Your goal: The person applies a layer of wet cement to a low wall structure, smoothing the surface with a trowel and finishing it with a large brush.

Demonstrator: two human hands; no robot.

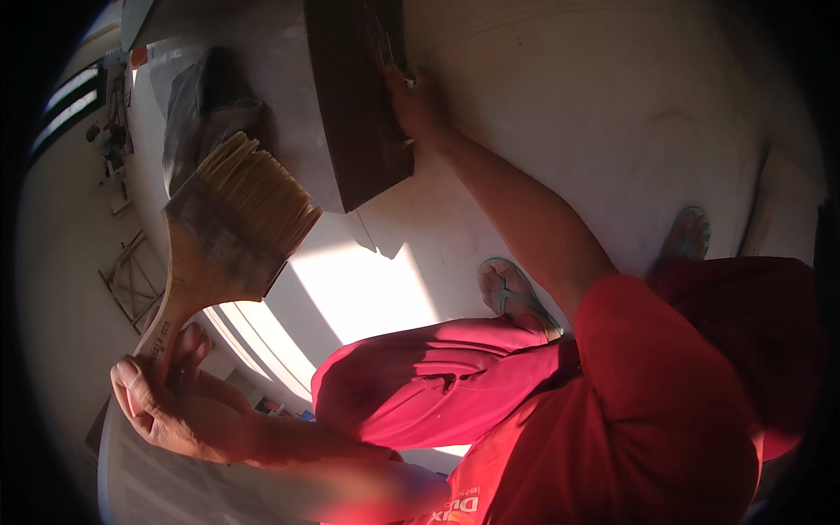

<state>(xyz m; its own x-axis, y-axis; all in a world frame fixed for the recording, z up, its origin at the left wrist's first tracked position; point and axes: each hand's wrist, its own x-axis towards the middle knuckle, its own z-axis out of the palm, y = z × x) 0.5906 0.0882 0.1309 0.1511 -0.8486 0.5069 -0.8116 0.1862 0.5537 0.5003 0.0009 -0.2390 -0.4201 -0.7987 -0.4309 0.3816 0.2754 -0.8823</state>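
A wide flat paintbrush (229,226) is raised at the left, its pale bristles pointing up and to the right. The fingers of my left hand (179,398) are closed round its wooden handle. Dark stains cover the upper part of the handle and the band below the bristles. My right hand (420,109) reaches far forward and is closed on the right edge of a long dark brown board (357,114). Some of its fingers are hidden at the board's edge. The bristles stand apart from the board.
Behind the brush lies a crumpled grey plastic bag (206,109). Sunlight falls on the pale floor (359,284) by my knee. My feet in teal flip-flops (516,297) rest at the right. A thin metal frame (131,280) and a window (68,105) are farther left.
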